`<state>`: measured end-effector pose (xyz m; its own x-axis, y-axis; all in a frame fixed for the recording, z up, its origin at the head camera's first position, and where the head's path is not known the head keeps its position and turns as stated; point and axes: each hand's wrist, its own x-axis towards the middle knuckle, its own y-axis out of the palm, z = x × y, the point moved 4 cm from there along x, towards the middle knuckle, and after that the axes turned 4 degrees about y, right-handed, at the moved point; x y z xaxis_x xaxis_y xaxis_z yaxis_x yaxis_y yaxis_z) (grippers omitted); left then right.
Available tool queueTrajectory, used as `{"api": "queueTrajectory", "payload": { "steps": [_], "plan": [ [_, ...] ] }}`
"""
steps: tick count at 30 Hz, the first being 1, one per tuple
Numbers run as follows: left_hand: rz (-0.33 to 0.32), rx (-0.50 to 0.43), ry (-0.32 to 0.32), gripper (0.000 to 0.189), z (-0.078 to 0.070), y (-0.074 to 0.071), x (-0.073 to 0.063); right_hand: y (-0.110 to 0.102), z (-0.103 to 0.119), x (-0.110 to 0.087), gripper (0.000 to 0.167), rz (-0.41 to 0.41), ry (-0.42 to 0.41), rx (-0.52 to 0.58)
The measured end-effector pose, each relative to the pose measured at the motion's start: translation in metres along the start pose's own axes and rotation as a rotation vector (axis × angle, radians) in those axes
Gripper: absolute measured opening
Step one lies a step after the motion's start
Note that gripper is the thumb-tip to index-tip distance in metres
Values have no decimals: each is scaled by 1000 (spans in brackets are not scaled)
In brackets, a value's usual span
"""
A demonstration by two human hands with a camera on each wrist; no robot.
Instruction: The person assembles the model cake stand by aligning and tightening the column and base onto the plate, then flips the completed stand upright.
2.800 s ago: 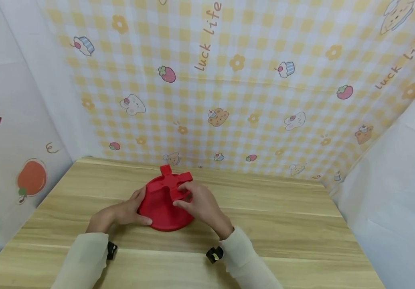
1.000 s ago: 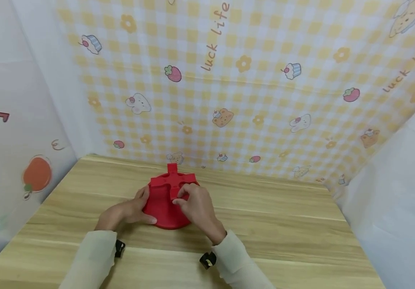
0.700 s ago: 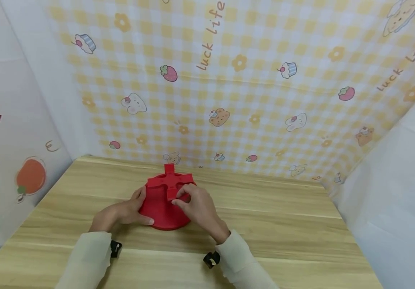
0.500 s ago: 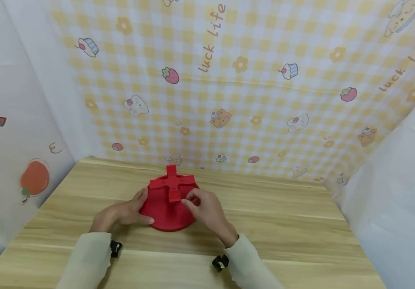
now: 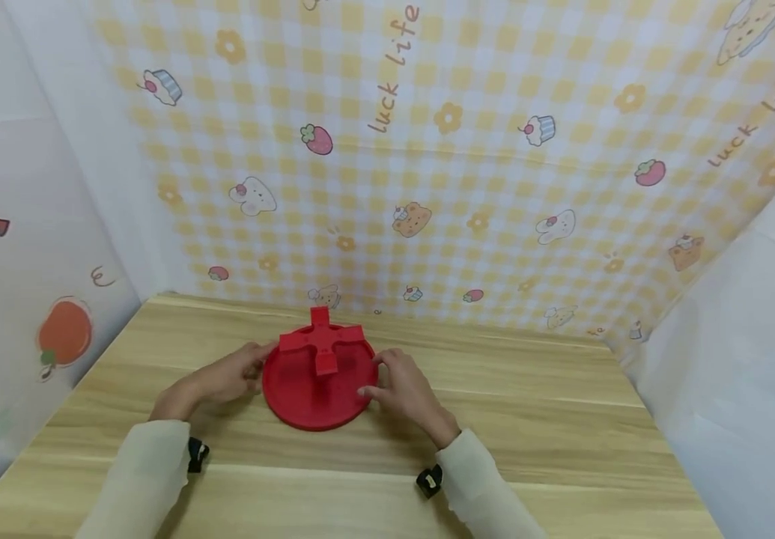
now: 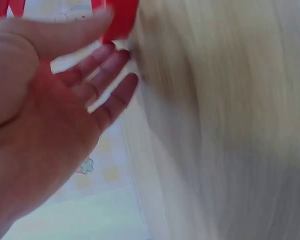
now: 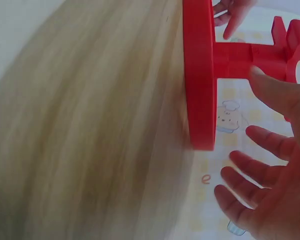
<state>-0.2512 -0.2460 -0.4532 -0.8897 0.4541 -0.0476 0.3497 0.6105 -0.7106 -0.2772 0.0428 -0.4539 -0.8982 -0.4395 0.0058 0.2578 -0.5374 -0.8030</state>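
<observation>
A red stand with a round, rimmed base (image 5: 293, 400) stands upright on the table. On top of its post (image 7: 232, 60) sits a red four-armed cross piece (image 5: 323, 339) with raised arm ends. My left hand (image 5: 231, 376) is at the base's left edge, fingertips right by the rim; the left wrist view shows its fingers loosely extended and the thumb apart. At the right edge is my right hand (image 5: 409, 388), its thumb over the base and its fingers spread outside the rim, as the right wrist view shows. Neither hand grips the stand.
The wood-grain table (image 5: 515, 419) extends on both sides of the stand. A yellow checked cloth (image 5: 360, 180) with cartoon prints hangs behind it. White sheets (image 5: 737, 359) close off the sides. Black wrist straps (image 5: 430, 481) sit at the sleeve cuffs.
The cross piece has turned slightly since the earliest frame. My right hand has left its near arm and moved to the right rim. My left hand has let go and drawn slightly left.
</observation>
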Motion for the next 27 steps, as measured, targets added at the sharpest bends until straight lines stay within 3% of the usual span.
{"api": "queueTrajectory", "payload": {
  "steps": [2, 3, 5, 8, 11, 18, 23, 27],
  "plan": [
    [85, -50, -43, 77, 3, 2, -3, 3, -2, 1, 67, 61, -40, 9],
    [104, -28, -81, 92, 4, 2, -5, 5, -3, 1, 75, 95, -59, 3],
    [136, -19, -122, 104, 5, 2, -5, 9, -4, 0, 91, 164, -77, -19],
    [156, 23, -146, 117, 4, 3, 0, 12, -5, -3, 110, 212, -69, -82],
    [162, 51, -129, 119, 2, 7, 6, 15, -3, -1, 117, 196, -42, -137],
    [127, 74, -99, 109, -2, 19, 15, 21, 2, 4, 115, 153, -15, -202],
    [121, 53, -123, 105, -1, 20, 14, 22, 4, 5, 117, 147, -18, -213],
    [109, 22, -95, 104, -4, 19, 15, 19, 3, 6, 116, 145, -27, -184]
  ]
}}
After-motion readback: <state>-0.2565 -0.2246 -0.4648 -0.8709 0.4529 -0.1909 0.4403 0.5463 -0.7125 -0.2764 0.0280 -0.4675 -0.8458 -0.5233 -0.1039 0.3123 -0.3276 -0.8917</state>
